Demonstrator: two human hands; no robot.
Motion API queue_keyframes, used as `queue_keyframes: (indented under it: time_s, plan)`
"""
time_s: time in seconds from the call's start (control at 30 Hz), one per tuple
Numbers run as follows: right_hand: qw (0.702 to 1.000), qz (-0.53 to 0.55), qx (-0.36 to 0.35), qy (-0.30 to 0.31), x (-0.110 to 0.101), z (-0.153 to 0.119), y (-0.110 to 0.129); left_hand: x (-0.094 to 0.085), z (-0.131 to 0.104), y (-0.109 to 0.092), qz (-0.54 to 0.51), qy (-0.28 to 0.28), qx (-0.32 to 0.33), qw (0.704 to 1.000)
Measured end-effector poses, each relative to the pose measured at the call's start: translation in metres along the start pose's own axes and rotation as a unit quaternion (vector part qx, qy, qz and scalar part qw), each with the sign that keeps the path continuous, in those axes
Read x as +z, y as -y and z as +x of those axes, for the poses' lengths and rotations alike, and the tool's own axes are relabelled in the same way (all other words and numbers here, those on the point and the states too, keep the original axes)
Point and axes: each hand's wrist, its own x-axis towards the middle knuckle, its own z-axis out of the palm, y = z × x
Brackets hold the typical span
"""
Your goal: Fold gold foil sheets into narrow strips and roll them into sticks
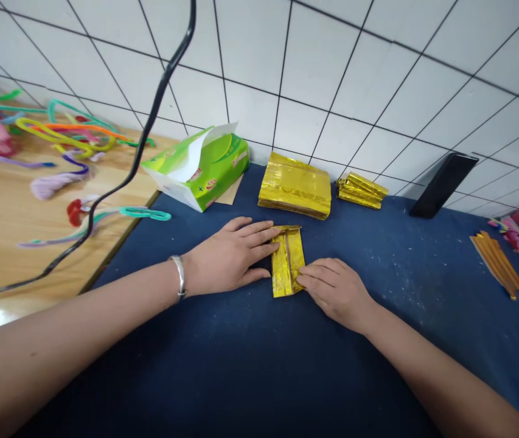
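A small folded gold foil sheet (288, 261) lies on the dark blue table surface, with a crease or seam running down its middle and a folded top edge. My left hand (234, 255), a silver bangle at its wrist, lies flat with fingers spread, fingertips on the sheet's left side. At the lower right edge of the sheet, my right hand (332, 289) has its fingers curled together and pinches the foil. Just beyond is a stack of flat gold sheets (294, 185), with folded gold pieces (362, 190) to its right.
A green tissue pack (208, 167) stands left of the stack. A black cable (149, 121) hangs across the left. Coloured pipe cleaners (72, 137) lie on the wooden surface. A black phone-like object (444, 184) leans on the tiled wall. Orange-gold strips (500, 264) lie far right.
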Motion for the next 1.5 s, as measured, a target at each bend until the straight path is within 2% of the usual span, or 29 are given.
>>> queue_keyframes:
  time_s: [0.07,0.17,0.23,0.4,0.6,0.8,0.93,1.2,1.33,1.5]
  plan:
    - [1.000,0.014,0.009,-0.003,0.000,0.000,-0.001,-0.004,0.000,-0.007,-0.008,0.000,0.020,1.000]
    - [0.999,0.041,0.025,-0.006,0.001,0.001,-0.002,-0.010,0.000,-0.018,-0.029,0.037,0.069,0.997]
    - [0.997,0.068,0.035,-0.013,0.002,0.002,-0.004,-0.013,0.000,-0.025,-0.056,0.055,0.075,0.994]
    - [0.986,0.148,0.069,-0.033,0.002,0.005,-0.005,-0.014,0.001,-0.038,-0.115,0.035,-0.005,0.993]
    - [0.973,0.191,0.126,-0.036,0.000,0.010,0.000,-0.008,0.001,-0.051,-0.084,0.006,-0.051,0.995]
    - [0.963,0.211,0.162,-0.051,0.000,0.012,0.003,-0.004,-0.001,-0.052,-0.089,-0.022,-0.069,0.993]
    - [0.958,0.205,0.187,-0.066,0.001,0.015,0.004,0.001,0.001,-0.047,-0.130,-0.037,-0.096,0.986]
    - [0.960,0.185,0.201,-0.051,0.001,0.018,0.004,0.000,0.004,-0.048,-0.214,-0.037,-0.128,0.968]
    - [0.960,0.183,0.207,-0.043,0.000,0.019,0.004,0.002,0.004,-0.049,-0.210,-0.035,-0.123,0.969]
    - [0.961,0.169,0.215,-0.039,0.003,0.021,0.004,0.006,0.006,-0.050,-0.173,-0.023,-0.152,0.973]
